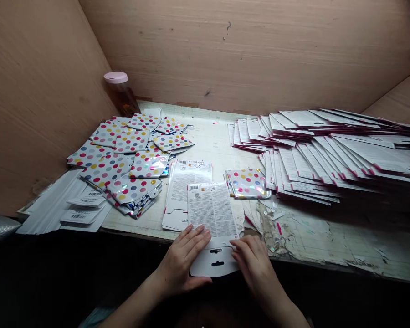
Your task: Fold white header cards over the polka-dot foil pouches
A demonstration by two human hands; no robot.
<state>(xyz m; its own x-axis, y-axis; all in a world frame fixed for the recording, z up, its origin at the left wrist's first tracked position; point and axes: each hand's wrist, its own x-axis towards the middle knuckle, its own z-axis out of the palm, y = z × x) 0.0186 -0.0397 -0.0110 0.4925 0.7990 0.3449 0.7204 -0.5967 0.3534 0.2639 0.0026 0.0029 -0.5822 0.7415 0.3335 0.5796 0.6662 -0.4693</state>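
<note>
A white printed card [213,212] with a barcode and two hang holes lies at the table's front edge, its lower end sticking out over the edge. My left hand [186,259] grips its left side, fingers on top and thumb at the bottom edge. On the right side, my right hand [251,259] has its fingers pressed together at the card's edge; the thumb is partly hidden. Beneath and behind the card is a stack of similar cards [176,196]. Just right of it lies a folded polka-dot packet [248,183].
Polka-dot packets [131,140] are piled at the left, beside white barcoded sleeves [84,215]. A pink-lidded bottle [121,93] stands at the back left. Fanned rows of cards [304,168] cover the right. Wooden panels [242,54] enclose the table; its front surface [304,232] is torn.
</note>
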